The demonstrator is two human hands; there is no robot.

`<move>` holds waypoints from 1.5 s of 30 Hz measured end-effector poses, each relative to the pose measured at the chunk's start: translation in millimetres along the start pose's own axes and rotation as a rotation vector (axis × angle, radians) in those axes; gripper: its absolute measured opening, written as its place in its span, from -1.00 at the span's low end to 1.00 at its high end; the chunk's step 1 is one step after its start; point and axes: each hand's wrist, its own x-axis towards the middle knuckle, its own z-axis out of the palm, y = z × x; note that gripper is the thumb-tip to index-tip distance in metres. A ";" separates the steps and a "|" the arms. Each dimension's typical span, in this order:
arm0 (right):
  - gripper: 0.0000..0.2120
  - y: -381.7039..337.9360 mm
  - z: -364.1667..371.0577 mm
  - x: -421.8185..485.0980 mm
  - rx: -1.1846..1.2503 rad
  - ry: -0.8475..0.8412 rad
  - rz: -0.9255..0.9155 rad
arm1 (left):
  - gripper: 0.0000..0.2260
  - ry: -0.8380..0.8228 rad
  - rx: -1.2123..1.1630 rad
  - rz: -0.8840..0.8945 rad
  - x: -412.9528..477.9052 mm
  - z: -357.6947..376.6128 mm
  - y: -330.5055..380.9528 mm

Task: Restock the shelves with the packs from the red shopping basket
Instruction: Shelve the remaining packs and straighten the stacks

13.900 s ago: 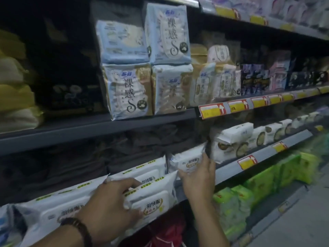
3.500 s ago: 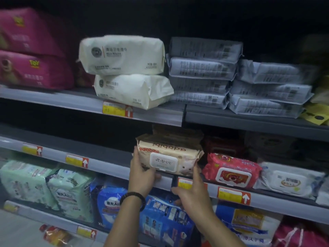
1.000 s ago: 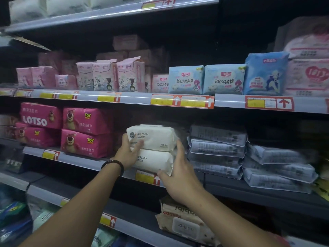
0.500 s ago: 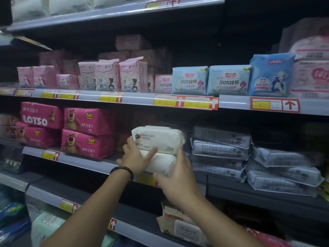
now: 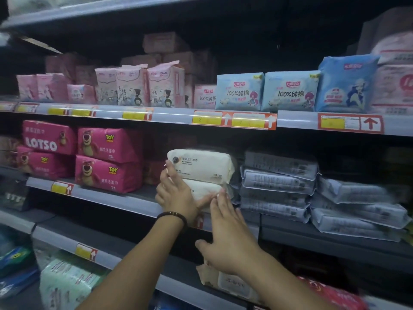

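- Two white wet-wipe packs sit stacked at the front edge of the middle shelf (image 5: 125, 199), flat, one on top of the other.
- Upper white wet-wipe pack (image 5: 201, 165): long side facing out, printed label visible – it overhangs the pack beneath slightly on the right.
- Lower white wet-wipe pack (image 5: 201, 190): largely covered by both hands; only a strip of its front shows.
- Left hand (image 5: 176, 193): wrapped round the left end of the lower white wet-wipe pack, thumb laid across its front, one finger raised against the left end of the upper pack. A dark beaded bracelet (image 5: 172, 215) is on the wrist.
- Right hand (image 5: 228, 238): fingers straight and close together, fingertips (image 5: 220, 196) touching the right front of the lower pack. It grips nothing.
- The hands are near each other, thumb and fingertips almost meeting.
- Just right of the stack: grey flat packs (image 5: 279, 175) in piles, touching or nearly touching the white ones.
- Left of the stack: pink Lotso packs (image 5: 107, 157), stacked two high.
- Shelf above: light blue packs (image 5: 266, 91) standing upright along its front edge.
- Shelf below: a tan wipes pack (image 5: 232, 285), partly hidden by the right wrist.
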 end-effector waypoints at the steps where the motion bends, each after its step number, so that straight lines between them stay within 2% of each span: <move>1: -0.02 -1.3 -0.1 -1.1 0.078 0.021 0.006 | 0.39 -0.036 0.000 0.005 1.3 -1.9 -1.9; 4: -0.18 -4.0 -5.1 -4.8 0.329 0.255 0.031 | 0.40 -0.031 -0.041 -0.005 -1.7 -11.4 -6.2; 7: -0.06 -3.2 -17.2 2.0 0.449 0.379 0.062 | 0.19 0.083 -0.016 0.173 -8.5 -18.9 -0.3; 9: 0.08 -2.6 -22.0 10.0 0.513 0.336 0.052 | -0.03 0.088 0.001 0.255 -7.9 -18.8 8.3; 11: 0.22 -4.4 -22.6 14.6 0.575 0.267 0.057 | -0.18 0.074 0.000 0.244 -6.4 -12.8 16.0; 14: 0.34 -8.1 -20.8 17.2 0.567 0.200 0.071 | -0.25 0.113 0.003 0.216 -5.1 1.4 19.1; 20: 0.41 -5.6 -28.3 29.8 0.555 0.050 0.054 | -0.32 0.229 0.007 0.232 1.1 15.0 13.2; 25: 0.27 8.5 -49.5 19.9 0.586 -0.061 0.030 | -0.32 0.141 0.089 0.207 1.8 12.0 12.9; 28: 0.00 24.3 -57.1 -3.6 0.442 0.074 0.005 | -0.35 0.171 0.112 0.194 -20.8 1.5 30.0; 29: -0.12 31.6 -57.9 -14.3 0.354 0.121 0.015 | -0.36 0.211 0.102 0.262 -34.2 -1.3 40.0; 31: -0.33 46.5 -58.6 -35.9 0.187 0.178 0.033 | -0.36 0.254 0.123 0.548 -65.5 -0.5 63.1; 33: -0.41 61.6 -59.0 -55.2 0.029 0.199 0.072 | -0.36 0.214 0.200 0.801 -89.8 6.7 86.1; 34: -0.39 69.5 -59.7 -63.0 -0.040 0.192 0.109 | -0.35 0.179 0.235 0.844 -97.2 13.9 96.0; 39: -0.17 105.1 -66.9 -85.7 -0.123 0.117 0.263 | -0.32 -0.052 0.293 0.674 -114.4 53.8 125.9; 42: -0.14 116.1 -68.5 -87.5 -0.080 0.105 0.268 | -0.27 -0.154 0.307 0.628 -110.2 67.5 128.8; 45: -0.14 121.1 -68.8 -83.7 -0.109 0.093 0.259 | -0.23 -0.249 0.354 0.659 -99.4 65.5 131.2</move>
